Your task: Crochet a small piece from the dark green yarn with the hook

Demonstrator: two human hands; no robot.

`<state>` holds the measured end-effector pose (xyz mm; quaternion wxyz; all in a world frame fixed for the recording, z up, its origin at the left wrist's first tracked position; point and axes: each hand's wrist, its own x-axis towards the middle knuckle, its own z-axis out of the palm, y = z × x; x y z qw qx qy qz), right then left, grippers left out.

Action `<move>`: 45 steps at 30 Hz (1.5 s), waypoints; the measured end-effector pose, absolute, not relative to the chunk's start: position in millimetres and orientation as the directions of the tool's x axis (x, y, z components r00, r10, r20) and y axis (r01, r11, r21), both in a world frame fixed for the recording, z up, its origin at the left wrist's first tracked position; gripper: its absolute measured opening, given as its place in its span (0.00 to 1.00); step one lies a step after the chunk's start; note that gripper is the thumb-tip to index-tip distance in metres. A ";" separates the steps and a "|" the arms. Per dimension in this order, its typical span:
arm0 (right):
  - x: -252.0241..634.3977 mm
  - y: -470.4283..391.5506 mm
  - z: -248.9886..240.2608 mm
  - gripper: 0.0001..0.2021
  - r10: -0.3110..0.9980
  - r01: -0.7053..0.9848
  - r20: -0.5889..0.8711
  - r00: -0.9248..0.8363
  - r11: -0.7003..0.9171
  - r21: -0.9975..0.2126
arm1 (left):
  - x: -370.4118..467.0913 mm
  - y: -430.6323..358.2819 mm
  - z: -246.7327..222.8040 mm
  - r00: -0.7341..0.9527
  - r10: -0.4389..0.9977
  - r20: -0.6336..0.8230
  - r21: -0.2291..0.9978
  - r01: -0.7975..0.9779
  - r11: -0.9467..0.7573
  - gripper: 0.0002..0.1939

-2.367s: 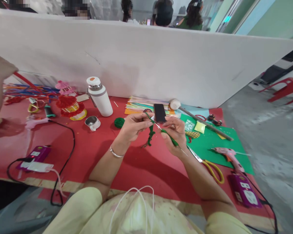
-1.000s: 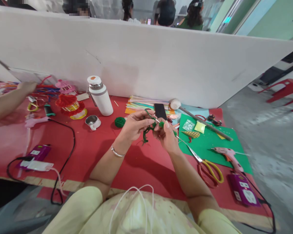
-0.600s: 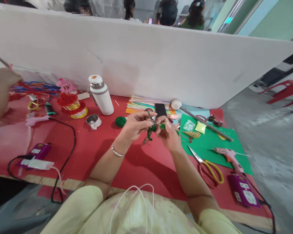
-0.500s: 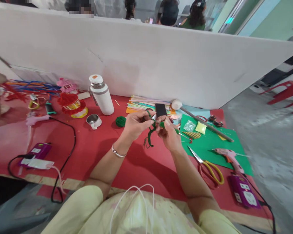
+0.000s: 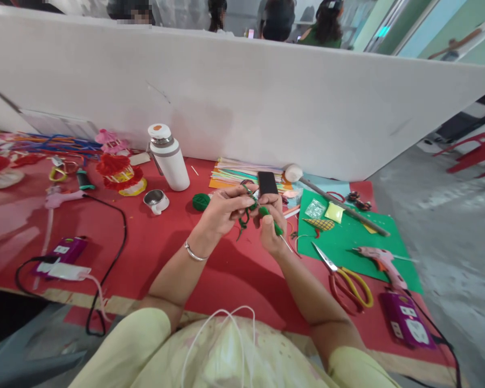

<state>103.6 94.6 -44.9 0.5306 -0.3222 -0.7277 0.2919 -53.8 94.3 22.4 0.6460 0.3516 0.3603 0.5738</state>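
My left hand (image 5: pixel 225 207) pinches a small dark green yarn piece (image 5: pixel 244 218), whose loose ends hang below the fingers. Close on its right, my right hand (image 5: pixel 274 223) is closed around a green-handled crochet hook (image 5: pixel 271 221); a thin metal shaft sticks out behind, toward my wrist. The hook's front tip is too small to make out at the yarn. A green yarn ball (image 5: pixel 201 202) lies on the red table just left of my left hand. Beyond my right hand lies a black phone (image 5: pixel 267 183).
Scissors (image 5: pixel 341 275), a pink glue gun (image 5: pixel 382 261) and a purple power strip (image 5: pixel 406 318) lie at the right. At the left are a white thermos (image 5: pixel 168 159), a metal cup (image 5: pixel 156 201), red decorations (image 5: pixel 116 168) and a black cable (image 5: pixel 123 237). A white partition (image 5: pixel 242 102) stands behind.
My right hand has turned, and the hook's handle now slopes down toward my wrist. The yarn piece has shifted slightly left and up. At the far left, another person's arm has mostly withdrawn.
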 end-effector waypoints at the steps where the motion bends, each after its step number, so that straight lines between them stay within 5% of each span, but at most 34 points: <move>1: 107.8 96.7 -44.2 0.33 0.752 0.156 0.622 -0.218 0.656 -0.739 | -56.5 95.2 21.9 0.122 0.989 -0.084 0.864 -0.486 0.133 0.18; 10: 145.4 119.2 -52.9 0.31 0.612 0.252 0.715 -0.339 0.791 -0.557 | -63.5 98.5 18.5 0.218 0.964 -0.150 0.872 -0.431 0.233 0.20; 22: 177.3 128.0 -33.9 0.14 0.418 0.364 0.729 -0.541 0.899 -0.245 | -63.9 102.4 16.5 0.257 0.956 -0.142 0.891 -0.388 0.237 0.17; 30: 183.4 118.8 -18.8 0.11 0.396 0.350 0.694 -0.601 0.911 -0.216 | -66.9 103.6 14.8 0.263 0.955 -0.137 0.904 -0.360 0.229 0.11; 35: 190.8 113.0 1.7 0.10 0.372 0.250 0.637 -0.675 0.928 -0.277 | -70.8 105.7 15.4 0.355 0.924 -0.139 0.927 -0.283 0.248 0.08; 39: 194.6 108.6 19.1 0.11 0.432 0.144 0.538 -0.724 0.858 -0.494 | -72.8 107.6 13.0 0.464 0.878 -0.121 0.942 -0.225 0.249 0.08; 45: 169.4 104.2 -3.8 0.28 0.734 -0.104 0.357 -0.578 0.367 -0.924 | -59.5 101.5 9.4 0.432 0.899 0.068 0.957 -0.284 0.064 0.11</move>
